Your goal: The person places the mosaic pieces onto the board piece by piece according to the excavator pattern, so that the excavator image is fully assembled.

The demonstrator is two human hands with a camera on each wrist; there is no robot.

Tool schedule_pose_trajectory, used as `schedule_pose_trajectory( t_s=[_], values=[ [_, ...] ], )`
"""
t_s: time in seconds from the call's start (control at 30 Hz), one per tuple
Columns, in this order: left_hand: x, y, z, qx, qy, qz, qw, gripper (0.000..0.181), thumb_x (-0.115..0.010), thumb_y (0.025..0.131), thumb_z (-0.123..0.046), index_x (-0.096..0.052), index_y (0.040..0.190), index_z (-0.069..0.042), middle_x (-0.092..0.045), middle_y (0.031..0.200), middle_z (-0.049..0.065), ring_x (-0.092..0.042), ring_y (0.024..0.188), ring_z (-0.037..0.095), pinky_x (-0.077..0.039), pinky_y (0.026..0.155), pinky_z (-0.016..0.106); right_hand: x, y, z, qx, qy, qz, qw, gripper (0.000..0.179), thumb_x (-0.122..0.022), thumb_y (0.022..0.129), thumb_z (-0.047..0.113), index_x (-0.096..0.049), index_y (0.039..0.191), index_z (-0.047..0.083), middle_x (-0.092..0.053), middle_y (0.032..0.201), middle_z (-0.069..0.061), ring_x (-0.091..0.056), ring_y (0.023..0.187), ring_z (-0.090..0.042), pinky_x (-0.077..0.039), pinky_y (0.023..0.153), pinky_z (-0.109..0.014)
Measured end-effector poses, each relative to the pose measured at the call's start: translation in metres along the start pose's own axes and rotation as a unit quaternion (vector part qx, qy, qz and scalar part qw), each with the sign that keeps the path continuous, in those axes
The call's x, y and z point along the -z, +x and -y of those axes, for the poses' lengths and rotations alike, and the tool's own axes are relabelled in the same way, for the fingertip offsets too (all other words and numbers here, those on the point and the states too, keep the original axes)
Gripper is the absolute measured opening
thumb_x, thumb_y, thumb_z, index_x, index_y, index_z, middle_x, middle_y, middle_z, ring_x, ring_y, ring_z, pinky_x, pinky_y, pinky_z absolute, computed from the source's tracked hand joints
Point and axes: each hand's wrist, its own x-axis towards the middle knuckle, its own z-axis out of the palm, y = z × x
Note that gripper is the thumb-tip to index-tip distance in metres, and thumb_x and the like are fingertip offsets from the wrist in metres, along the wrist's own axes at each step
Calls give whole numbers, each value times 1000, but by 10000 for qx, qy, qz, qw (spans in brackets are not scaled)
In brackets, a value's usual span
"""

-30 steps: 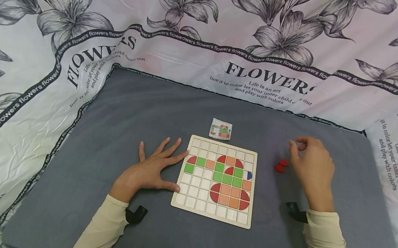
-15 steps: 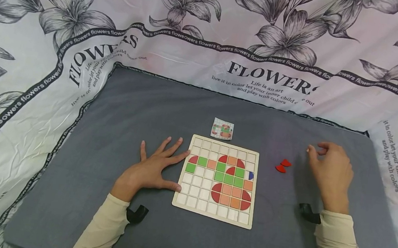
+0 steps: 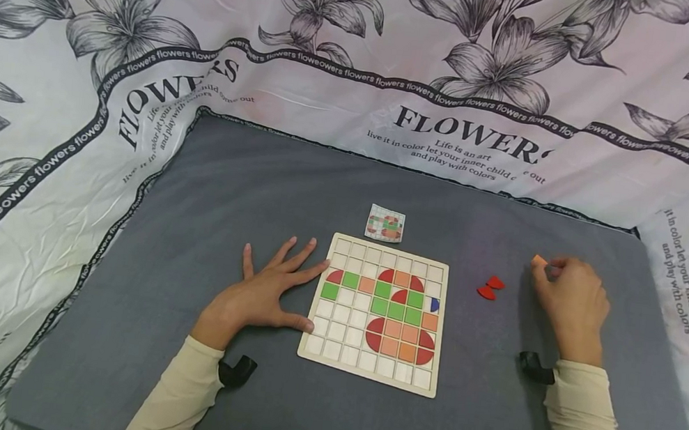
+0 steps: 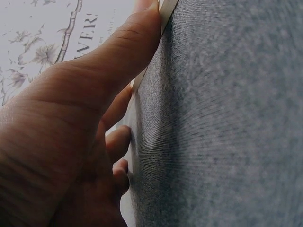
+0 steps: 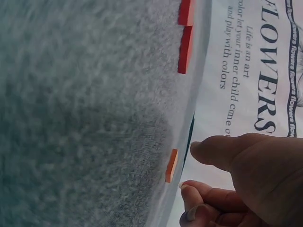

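Note:
In the head view, my left hand (image 3: pixel 260 297) lies with spread fingers at the left edge of a square wooden grid board (image 3: pixel 330 354). Its thumb and index fingertip touch the frame. The board carries red quarter-round, green and orange square pieces, plus one blue half-round piece (image 3: pixel 434 305). Off to the right, my right hand (image 3: pixel 568 302) is low over the cloth, beside an orange tile (image 3: pixel 539 261). The right wrist view has this orange tile (image 5: pixel 171 165) lying on the cloth, just beyond the parted thumb and bent fingers, which hold nothing.
Red quarter-round pieces (image 3: pixel 489 288) lie between the board and my right hand. Behind the board is a small printed pattern card (image 3: pixel 385 223). Grey cloth (image 3: pixel 272 179) covers the table, and a flower-print sheet (image 3: pixel 330 108) hangs around its back and sides.
My right hand has moved right, away from the red pieces, and then dipped slightly. The orange tile now shows by its thumb. My left hand stays at the board.

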Motion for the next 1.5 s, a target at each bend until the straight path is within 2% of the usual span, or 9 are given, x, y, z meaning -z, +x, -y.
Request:
schedule_pose_trajectory(
  t_s=[0.63, 0.73, 0.8, 0.87, 1.0, 1.13, 1.23, 1.33, 1.5],
  values=[
    [0, -1, 1, 9, -41, -15, 10000, 111, -88, 76, -65, -32, 168, -33, -10, 179, 0, 2, 165, 35, 21, 109, 82, -6, 18, -7, -188, -148, 545, 9982, 56, -62, 103, 49, -74, 121, -3, -70, 115, -31, -66, 82, -50, -48, 50, -53],
    [-1, -1, 2, 37, -6, -9, 10000, 112, -87, 77, -66, -31, 168, -34, -9, 179, -2, 3, 165, 33, 22, 110, 82, -6, 22, -6, -185, -137, 520, 9984, 48, -61, 102, 46, -78, 107, 2, -71, 101, -28, -64, 72, -44, -44, 46, -47],
    [-1, -1, 2, 42, 9, -17, 10000, 112, -87, 77, -67, -30, 168, -35, -8, 179, -2, 3, 165, 33, 22, 110, 81, -7, 24, -5, -174, -138, 497, 9985, 42, -59, 100, 42, -78, 88, 6, -68, 83, -21, -60, 63, -37, -40, 43, -43],
    [-1, -1, 2, 54, 9, -4, 10000, 112, -87, 76, -67, -30, 168, -35, -7, 179, -3, 4, 165, 32, 23, 110, 81, -7, 25, -4, -163, -156, 472, 9986, 39, -58, 96, 38, -70, 70, 11, -58, 67, -12, -54, 58, -31, -36, 42, -40],
    [0, -1, 1, 49, 3, 22, 10000, 113, -87, 76, -67, -30, 168, -35, -8, 179, -3, 4, 165, 32, 23, 110, 81, -8, 26, -4, -168, -211, 527, 9982, 38, -58, 91, 34, -55, 57, 17, -43, 60, -1, -46, 56, -26, -32, 43, -38],
    [0, -1, 0, 45, -8, 42, 10000, 113, -87, 76, -67, -30, 168, -35, -7, 179, -3, 4, 165, 32, 23, 110, 80, -7, 22, -2, -160, -168, 497, 9985, 36, -58, 92, 38, -62, 66, 14, -50, 64, -5, -49, 58, -27, -33, 43, -37],
    [0, -1, 1, 53, 8, 35, 10000, 113, -87, 76, -67, -30, 168, -35, -7, 179, -4, 4, 165, 31, 23, 110, 80, -4, 18, 7, -13, -49, 382, 9993, 39, -58, 95, 43, -75, 92, 8, -68, 81, -14, -59, 64, -31, -38, 44, -37],
    [-1, -1, 2, 61, 20, 15, 10000, 113, -87, 76, -67, -30, 168, -35, -7, 179, -3, 4, 165, 32, 22, 110, 81, -1, 12, 23, 208, 91, 300, 9993, 49, -60, 96, 45, -75, 117, 3, -75, 107, -19, -66, 75, -34, -44, 47, -39],
    [-1, -1, 1, 75, -5, 23, 10000, 113, -87, 76, -67, -30, 168, -35, -8, 179, -4, 4, 165, 32, 22, 110, 81, 4, -3, 56, 622, 240, 145, 9977, 49, -63, 95, 42, -72, 120, 1, -71, 110, -19, -66, 80, -34, -48, 54, -45]
  ],
)
